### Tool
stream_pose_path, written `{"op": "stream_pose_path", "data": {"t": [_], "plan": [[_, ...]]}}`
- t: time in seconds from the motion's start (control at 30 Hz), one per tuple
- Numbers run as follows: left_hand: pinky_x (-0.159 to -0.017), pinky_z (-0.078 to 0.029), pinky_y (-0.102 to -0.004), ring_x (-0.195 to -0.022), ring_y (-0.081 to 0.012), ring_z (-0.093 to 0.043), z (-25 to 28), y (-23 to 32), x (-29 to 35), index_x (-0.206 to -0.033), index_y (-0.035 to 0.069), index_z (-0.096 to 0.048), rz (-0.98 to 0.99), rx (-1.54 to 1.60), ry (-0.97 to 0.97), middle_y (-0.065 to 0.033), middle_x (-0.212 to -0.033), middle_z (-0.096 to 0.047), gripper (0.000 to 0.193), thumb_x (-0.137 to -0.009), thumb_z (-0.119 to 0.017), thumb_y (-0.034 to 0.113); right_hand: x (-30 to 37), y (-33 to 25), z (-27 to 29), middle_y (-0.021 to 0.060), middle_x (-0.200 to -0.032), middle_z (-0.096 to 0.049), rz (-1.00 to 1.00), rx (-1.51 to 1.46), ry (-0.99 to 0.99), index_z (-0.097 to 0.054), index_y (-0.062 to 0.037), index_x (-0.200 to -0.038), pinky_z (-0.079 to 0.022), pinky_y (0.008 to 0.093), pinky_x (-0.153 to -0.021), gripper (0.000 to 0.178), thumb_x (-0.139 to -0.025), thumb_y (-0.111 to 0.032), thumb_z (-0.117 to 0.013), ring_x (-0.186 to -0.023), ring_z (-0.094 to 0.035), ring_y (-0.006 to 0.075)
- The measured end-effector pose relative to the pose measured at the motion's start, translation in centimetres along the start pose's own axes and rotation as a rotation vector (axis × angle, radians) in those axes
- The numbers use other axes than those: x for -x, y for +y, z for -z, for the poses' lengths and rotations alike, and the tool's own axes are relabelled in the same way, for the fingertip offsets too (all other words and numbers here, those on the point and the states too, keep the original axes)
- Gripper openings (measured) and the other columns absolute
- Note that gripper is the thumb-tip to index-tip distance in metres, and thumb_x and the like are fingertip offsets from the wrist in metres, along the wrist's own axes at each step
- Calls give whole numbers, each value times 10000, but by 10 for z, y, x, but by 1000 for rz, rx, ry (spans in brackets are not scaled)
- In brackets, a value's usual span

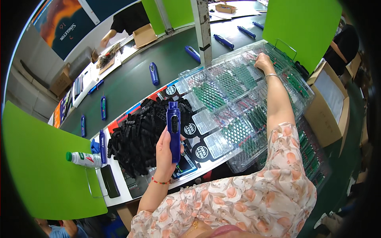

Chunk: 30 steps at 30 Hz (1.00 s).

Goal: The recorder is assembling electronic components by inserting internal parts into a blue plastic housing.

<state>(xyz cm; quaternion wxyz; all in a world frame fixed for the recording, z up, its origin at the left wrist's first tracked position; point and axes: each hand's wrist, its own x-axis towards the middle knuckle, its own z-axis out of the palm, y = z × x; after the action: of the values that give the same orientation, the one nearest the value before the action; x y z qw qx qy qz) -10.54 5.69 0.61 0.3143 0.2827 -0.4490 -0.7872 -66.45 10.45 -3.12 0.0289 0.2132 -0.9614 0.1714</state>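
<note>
My left hand (162, 150) is wrapped round a blue plastic casing (174, 135), long and narrow with a dark slot, held upright over the work surface. To the left of it lies a heap of small black plastic parts (133, 137). My right hand (263, 62) reaches to the far end of a clear plastic tray (183, 75), its fingers closed and pointing down among the contents. Whatever is between those fingertips is hidden. Rows of green circuit boards (208, 96) with thin reddish wires fill the tray's compartments.
Blue casings (154, 73) lie spaced along the dark green belt (133, 85). Green partitions (43, 158) stand at both sides. A white bottle (85, 159) and a black phone (110, 181) are at left. An open carton (327, 107) stands right. A co-worker's hand (106, 39) shows across the belt.
</note>
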Motion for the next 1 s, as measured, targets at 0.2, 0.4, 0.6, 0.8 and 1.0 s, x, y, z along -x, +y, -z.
{"op": "stream_pose_path", "data": {"t": [0.2,0.4,0.6,0.8,1.0], "plan": [[-546,-462,-232,-597,-109,-547,3,0,5,-1302,51,-500,0,32,0,-82,-871,-621,385,-1042,-414,321,27,-15,36,115,-1056,-706,139,101,121,-738,-161,-935,-539,413,-855,162,-805,-138,-644,-1027,-667,298],[-564,-469,-256,-643,-131,-567,19,-1,5,-1385,62,-440,20,145,-48,-92,-915,-631,418,-1039,-368,283,98,-89,91,118,-835,-715,456,-264,489,-647,-103,-1133,-551,380,-668,355,-797,-183,-730,-744,-700,264],[-651,-526,-287,-754,-155,-598,31,-12,14,-1496,107,-325,85,321,-123,-114,-996,-624,479,-1040,-375,247,286,-162,103,46,-840,-676,581,-1147,-406,-602,-15,-1213,-484,203,-523,333,-899,-102,-672,-713,-671,102],[-661,-521,-290,-789,-147,-598,32,-3,27,-1524,105,-275,51,276,-150,-120,-1030,-611,518,-1043,-387,259,371,-186,94,65,-916,-656,614,-1247,-676,-623,3,-1202,-493,181,-522,319,-893,-55,-676,-709,-678,108],[-647,-522,-262,-774,-135,-600,36,-2,34,-1523,100,-280,-19,242,-143,-120,-1008,-613,527,-1043,-402,279,392,-192,77,62,-914,-657,633,-1235,-718,-621,6,-1193,-496,170,-522,301,-900,-47,-665,-734,-683,105]]}}
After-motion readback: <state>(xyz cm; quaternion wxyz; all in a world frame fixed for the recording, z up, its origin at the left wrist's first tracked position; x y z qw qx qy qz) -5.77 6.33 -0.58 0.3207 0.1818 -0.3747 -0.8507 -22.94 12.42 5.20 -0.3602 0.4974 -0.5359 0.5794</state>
